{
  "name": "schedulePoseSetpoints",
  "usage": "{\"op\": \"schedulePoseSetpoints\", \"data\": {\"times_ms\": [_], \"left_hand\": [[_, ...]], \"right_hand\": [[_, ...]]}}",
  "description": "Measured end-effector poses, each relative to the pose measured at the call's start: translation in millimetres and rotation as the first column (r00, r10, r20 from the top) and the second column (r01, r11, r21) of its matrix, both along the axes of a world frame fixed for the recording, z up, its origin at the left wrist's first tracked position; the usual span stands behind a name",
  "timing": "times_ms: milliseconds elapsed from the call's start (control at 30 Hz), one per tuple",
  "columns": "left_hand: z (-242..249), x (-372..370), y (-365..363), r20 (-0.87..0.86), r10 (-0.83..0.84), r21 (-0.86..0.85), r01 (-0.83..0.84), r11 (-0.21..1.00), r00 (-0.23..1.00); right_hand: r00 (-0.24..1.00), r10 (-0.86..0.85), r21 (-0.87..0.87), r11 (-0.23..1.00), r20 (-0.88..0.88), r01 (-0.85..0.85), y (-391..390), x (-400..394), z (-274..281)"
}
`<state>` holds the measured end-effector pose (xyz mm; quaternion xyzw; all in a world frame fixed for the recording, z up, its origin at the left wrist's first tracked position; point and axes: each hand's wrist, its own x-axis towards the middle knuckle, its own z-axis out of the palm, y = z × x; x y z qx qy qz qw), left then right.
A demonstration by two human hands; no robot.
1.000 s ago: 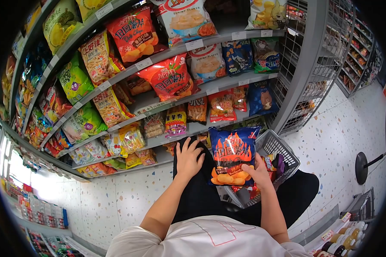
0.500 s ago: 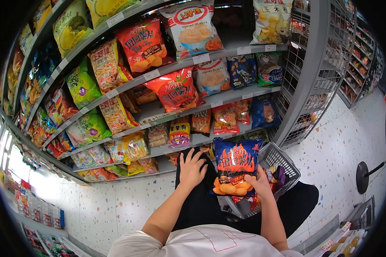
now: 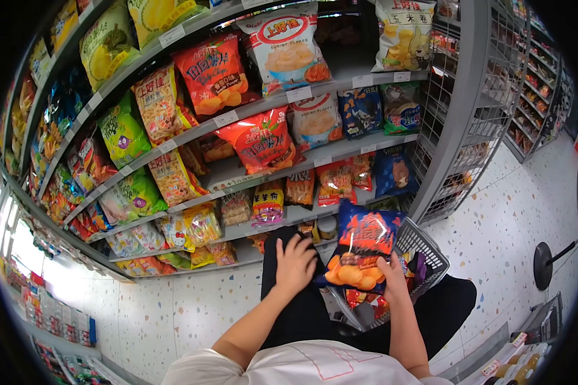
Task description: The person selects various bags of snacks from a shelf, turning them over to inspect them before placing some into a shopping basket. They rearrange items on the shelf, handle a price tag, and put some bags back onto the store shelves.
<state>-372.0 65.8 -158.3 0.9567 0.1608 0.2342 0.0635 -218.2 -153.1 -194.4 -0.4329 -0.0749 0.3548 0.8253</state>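
My right hand (image 3: pixel 394 280) grips a dark blue bag of potato chips (image 3: pixel 361 249) by its right edge, thumb on the front. The bag, printed with orange flames and chips, leans to the right over a grey shopping basket (image 3: pixel 438 258) and hides part of it. Inside the basket lie a red packet (image 3: pixel 358 298) and some purple and yellow packaging. Resting on my left knee in black trousers, my left hand (image 3: pixel 294 262) has its fingers apart and holds nothing.
Curved grey shelves (image 3: pixel 250 102) full of snack bags rise in front of me. A wire-mesh rack (image 3: pixel 459 128) ends the row on the right. The speckled floor (image 3: pixel 494 218) runs right, where a round black base (image 3: pixel 542 265) stands. Jars (image 3: pixel 526 369) sit at the lower right.
The chip bag has tilted clockwise and shifted slightly right in my right hand, its print now blurred. My left hand has slid a little right and down on the knee.
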Motion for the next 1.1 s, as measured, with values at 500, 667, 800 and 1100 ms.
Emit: {"op": "schedulePoseSetpoints", "data": {"times_ms": [500,667,800,1100], "left_hand": [[-80.4,12.0,-140.5,0.234,-0.326,-0.925,0.107,-0.364,0.916],[-112.6,13.4,-150.9,0.379,-0.352,-0.89,0.233,-0.392,0.856],[-99.8,8.6,-152.8,0.311,-0.484,-0.944,0.207,-0.257,0.818],[-64.1,7.6,-153.9,0.353,-0.428,-0.905,0.42,0.07,0.832]], "right_hand": [[0.817,-0.462,-0.167,0.887,-0.347,0.43,9.9,16.9,-82.8],[0.807,-0.422,-0.117,0.903,-0.413,0.412,9.3,14.2,-89.4],[0.814,-0.404,-0.112,0.912,-0.418,0.395,9.5,4.0,-51.4],[0.899,-0.438,-0.105,0.895,-0.008,0.434,16.4,3.7,-46.5]]}}
